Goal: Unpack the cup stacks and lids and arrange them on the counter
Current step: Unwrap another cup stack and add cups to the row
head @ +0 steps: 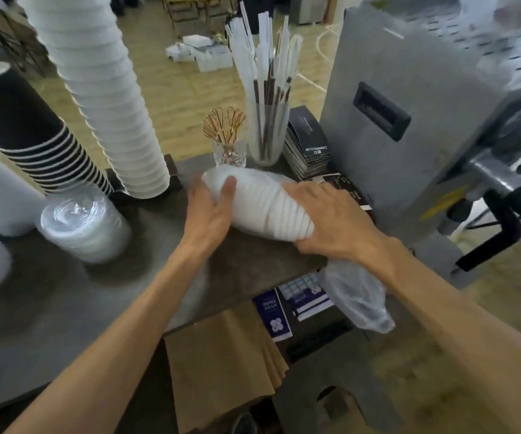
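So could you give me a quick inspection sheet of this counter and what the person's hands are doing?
Surface: dark grey counter, crowded along its far edge.
Job's things: stack of white lids lying on its side, its plastic bag hanging off the near edge; tall white cup stack, dark cup stack and clear lids standing at left.
Clutter: straw jar, glass of stirrers, pile of dark cards.
Hands: left hand and right hand grip opposite ends of the lid stack.
Cables: nothing seen.
Surroundings: grey metal machine at right, brown paper bags below the counter.
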`<state>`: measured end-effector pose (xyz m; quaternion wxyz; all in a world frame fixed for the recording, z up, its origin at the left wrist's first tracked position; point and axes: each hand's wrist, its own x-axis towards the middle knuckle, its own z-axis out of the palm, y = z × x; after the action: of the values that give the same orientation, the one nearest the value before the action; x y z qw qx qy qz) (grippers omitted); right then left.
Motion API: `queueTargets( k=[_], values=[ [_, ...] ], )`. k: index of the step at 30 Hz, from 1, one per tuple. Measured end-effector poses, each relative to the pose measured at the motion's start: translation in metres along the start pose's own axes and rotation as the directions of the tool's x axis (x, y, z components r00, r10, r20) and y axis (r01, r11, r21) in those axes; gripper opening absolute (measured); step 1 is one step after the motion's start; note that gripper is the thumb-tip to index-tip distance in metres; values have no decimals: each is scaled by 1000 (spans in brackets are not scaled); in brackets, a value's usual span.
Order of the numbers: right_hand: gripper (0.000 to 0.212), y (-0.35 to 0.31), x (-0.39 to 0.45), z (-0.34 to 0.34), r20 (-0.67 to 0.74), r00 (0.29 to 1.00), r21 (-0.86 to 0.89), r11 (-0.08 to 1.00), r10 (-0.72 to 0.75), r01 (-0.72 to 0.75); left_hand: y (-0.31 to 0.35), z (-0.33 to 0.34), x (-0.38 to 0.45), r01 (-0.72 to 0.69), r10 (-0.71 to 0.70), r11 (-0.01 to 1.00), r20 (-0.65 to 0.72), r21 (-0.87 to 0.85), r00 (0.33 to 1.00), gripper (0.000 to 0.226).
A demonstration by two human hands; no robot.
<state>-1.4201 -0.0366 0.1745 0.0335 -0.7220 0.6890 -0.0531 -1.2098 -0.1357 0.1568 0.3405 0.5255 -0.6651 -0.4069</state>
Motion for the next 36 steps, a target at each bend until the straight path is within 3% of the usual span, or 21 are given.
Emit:
queueTargets(
  k=[2, 5, 9, 12, 15, 17, 19, 21, 23, 24, 25, 28, 31, 33, 36],
  values=[
    [101, 6, -2, -1, -3, 997, -6, 997, -78, 78, -2, 5, 4, 67, -68, 997, -7, -33, 998, 70],
    [101, 9, -3, 1, -32, 989, -16, 990, -143, 142, -3, 7, -3, 69, -69, 998, -66, -4, 995, 48],
    [101, -1, -1, 8, -117, 968, -2, 975, -221, 222, 2, -6, -18, 25, -12, 999, -250, 47, 968, 35],
    [103, -12, 12, 14, -210, 947, 21, 967, -244, 254, 2, -28, -27, 24, 5, 997, -397, 68, 918, 43],
    [105, -23, 24, 19, -227, 963, 77, 983, -147, 168, -2, -45, -42, 16, -21, 1000, -505, -15, 863, 39],
    [107, -30, 26, 25, -208, 972, 74, 989, -111, 129, -5, -49, -51, 7, -114, 979, -522, -204, 845, 35],
    [108, -34, 28, 29, -219, 969, 64, 989, -113, 130, -7, -51, -56, 34, -348, 826, -461, -562, 817, 31],
    [108, -35, 29, 29, -214, 970, 64, 989, -116, 132, -20, -55, -52, 113, -578, 517, -249, -849, 777, 22],
    [108, -32, 30, 28, -205, 972, 61, 990, -114, 129, -35, -61, -53, 187, -641, 233, -6, -954, 768, 24],
    [108, -30, 30, 29, -204, 973, 59, 990, -112, 126, -41, -62, -55, 232, -638, 195, 56, -953, 768, 29],
    [107, -29, 30, 29, -203, 973, 62, 990, -110, 125, -44, -62, -58, 278, -627, 246, 66, -928, 777, 31],
    [104, -24, 27, 29, -200, 975, 109, 986, -101, 125, -43, -62, -70, 348, -510, 618, -23, -704, 860, 36],
    [102, -20, 26, 28, -208, 973, 108, 986, -105, 129, -48, -71, -81, 302, -344, 876, -49, -376, 938, 66],
    [101, -18, 27, 26, -202, 973, 83, 988, -110, 129, -60, -81, -89, 218, -218, 973, 12, -82, 976, 80],
    [104, -15, 27, 25, -168, 979, 54, 990, -116, 127, -69, -94, -96, 105, -134, 979, 163, 175, 977, 89]
  ],
)
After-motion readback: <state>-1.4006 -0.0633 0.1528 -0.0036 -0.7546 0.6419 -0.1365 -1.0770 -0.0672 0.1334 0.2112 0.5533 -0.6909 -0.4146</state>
